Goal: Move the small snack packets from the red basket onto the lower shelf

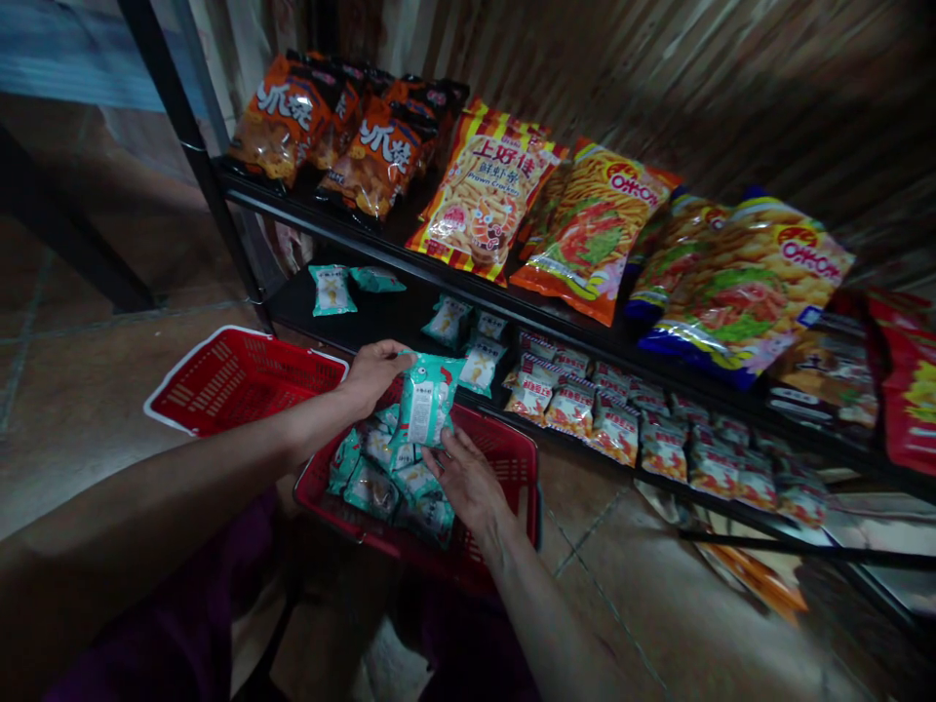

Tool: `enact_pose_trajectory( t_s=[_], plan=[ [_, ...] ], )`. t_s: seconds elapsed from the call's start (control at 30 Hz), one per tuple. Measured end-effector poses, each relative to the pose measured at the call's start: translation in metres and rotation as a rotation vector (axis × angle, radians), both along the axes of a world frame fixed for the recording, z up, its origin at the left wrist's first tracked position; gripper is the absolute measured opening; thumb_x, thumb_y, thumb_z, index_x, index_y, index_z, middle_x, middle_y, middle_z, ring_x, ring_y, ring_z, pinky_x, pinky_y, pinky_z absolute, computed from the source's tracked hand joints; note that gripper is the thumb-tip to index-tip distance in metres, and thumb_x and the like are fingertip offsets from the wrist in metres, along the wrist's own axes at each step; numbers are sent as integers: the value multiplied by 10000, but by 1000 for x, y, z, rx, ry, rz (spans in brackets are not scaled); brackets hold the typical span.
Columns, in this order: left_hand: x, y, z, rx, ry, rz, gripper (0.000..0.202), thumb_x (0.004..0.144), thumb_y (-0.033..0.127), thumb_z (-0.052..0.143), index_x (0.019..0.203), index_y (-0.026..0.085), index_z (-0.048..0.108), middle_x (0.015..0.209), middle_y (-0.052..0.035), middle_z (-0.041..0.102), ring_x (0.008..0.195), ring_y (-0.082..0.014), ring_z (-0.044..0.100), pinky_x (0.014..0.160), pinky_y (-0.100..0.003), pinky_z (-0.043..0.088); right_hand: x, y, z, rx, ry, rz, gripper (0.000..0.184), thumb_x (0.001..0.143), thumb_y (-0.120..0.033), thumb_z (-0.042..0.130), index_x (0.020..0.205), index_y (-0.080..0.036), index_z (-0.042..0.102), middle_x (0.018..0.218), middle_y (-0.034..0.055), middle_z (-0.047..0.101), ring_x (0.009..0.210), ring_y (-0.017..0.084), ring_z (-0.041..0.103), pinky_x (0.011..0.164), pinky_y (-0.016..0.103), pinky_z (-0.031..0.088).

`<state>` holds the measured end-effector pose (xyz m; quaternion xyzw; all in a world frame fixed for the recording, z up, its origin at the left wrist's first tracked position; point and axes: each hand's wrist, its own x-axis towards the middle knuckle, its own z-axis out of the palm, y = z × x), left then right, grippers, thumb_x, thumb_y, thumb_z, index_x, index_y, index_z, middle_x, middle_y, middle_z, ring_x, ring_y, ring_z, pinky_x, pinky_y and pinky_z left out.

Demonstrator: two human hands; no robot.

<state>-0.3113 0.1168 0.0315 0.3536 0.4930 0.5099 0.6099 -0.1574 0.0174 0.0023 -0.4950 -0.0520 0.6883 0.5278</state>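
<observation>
A small teal snack bag [428,398] hangs over a red shopping basket [504,448], its printed panel facing me. My left hand [376,375] pinches the bag's upper left corner. At its lower right edge, my right hand [468,478] has thumb and fingers closed on the bottom of the bag. Several more teal bags [372,487] lie heaped inside the basket below. On the lower shelf just beyond my hands, more teal bags [483,366] stand close to the held one.
A second red basket [249,385] with a white rim is on the tiled floor at left. Across the black upper shelf [372,244] lean large bags of chips [483,190]. Small snack bags [614,429] fill the lower shelf at right. A black post [197,166] rises at left.
</observation>
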Motion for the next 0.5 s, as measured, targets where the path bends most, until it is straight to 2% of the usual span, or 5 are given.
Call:
enact_pose_trajectory(
  t_s=[0.2, 0.3, 0.4, 0.5],
  plan=[
    [4, 0, 4, -114, -180, -19, 132, 635, 193, 748, 700, 139, 647, 682, 2, 635, 651, -95, 566, 670, -222, 431, 2, 3, 2, 1, -67, -54, 316, 518, -189, 878, 763, -213, 680, 770, -43, 730, 657, 86, 643, 615, 198, 543],
    [8, -6, 8, -258, -280, -134, 197, 642, 252, 772, 731, 137, 639, 711, -26, 652, 664, -119, 596, 662, -243, 456, 6, 5, 2, 14, -82, -67, 321, 498, -216, 887, 749, -200, 688, 748, -41, 724, 608, 75, 624, 552, 174, 525],
    [11, -14, 6, -334, -264, -227, 274, 630, 313, 791, 790, 141, 648, 744, -55, 675, 657, -143, 608, 619, -258, 464, 9, 7, 1, 13, -108, -79, 317, 492, -230, 888, 741, -191, 696, 737, -35, 720, 584, 70, 611, 507, 156, 501],
    [12, -18, -1, -300, -240, -202, 307, 644, 349, 785, 847, 158, 658, 813, -64, 696, 676, -144, 619, 610, -250, 468, 9, 8, 0, 23, -154, -92, 304, 495, -232, 884, 738, -187, 707, 738, -28, 720, 583, 67, 604, 490, 148, 484]
  ],
)
